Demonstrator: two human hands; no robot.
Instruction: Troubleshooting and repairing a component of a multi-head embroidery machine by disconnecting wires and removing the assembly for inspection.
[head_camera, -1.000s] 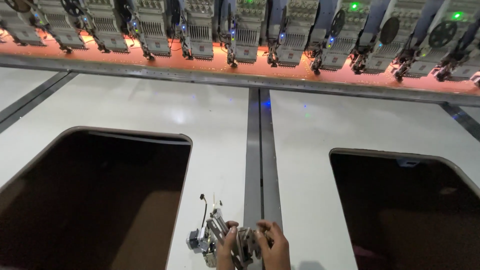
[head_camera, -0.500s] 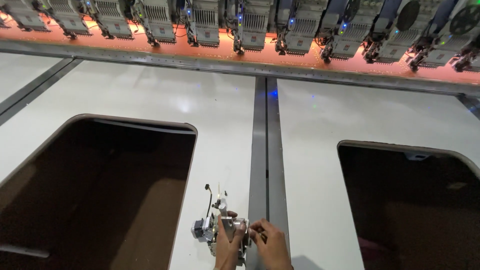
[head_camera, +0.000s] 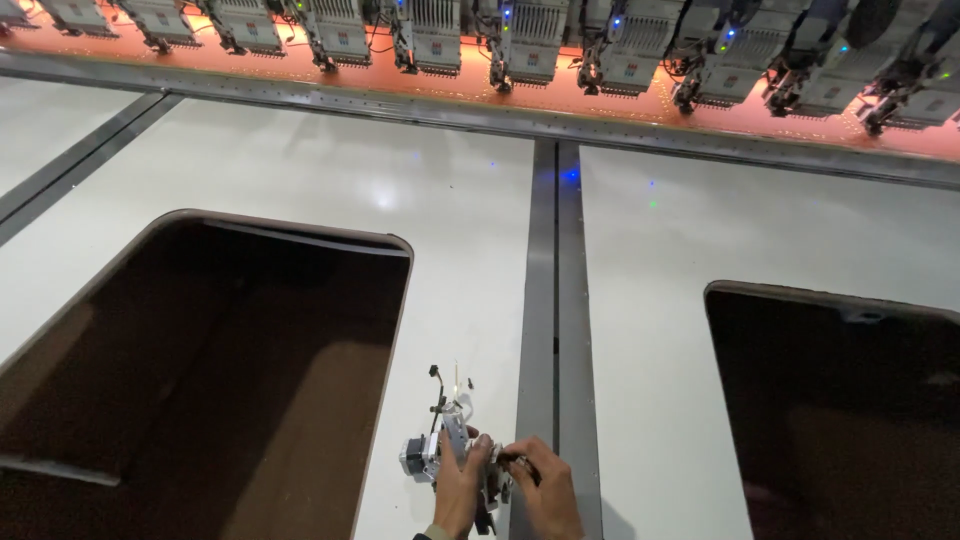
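At the bottom centre, both my hands hold a small grey metal machine part (head_camera: 438, 450) with short black wires sticking up from it. My left hand (head_camera: 457, 492) grips its body from the near side. My right hand (head_camera: 543, 490) pinches something small and dark at the part's right end; I cannot tell what. The part sits just above the white table top (head_camera: 460, 250), close to the grey metal rail (head_camera: 545, 300).
Two large dark rounded openings are cut in the table: one at the left (head_camera: 200, 370), one at the right (head_camera: 840, 400). A row of several embroidery heads (head_camera: 520, 40) with small coloured lights runs along the orange-lit back edge.
The view has tilted, so the hands and part sit slightly higher and further right in frame. My grip on the part looks the same.
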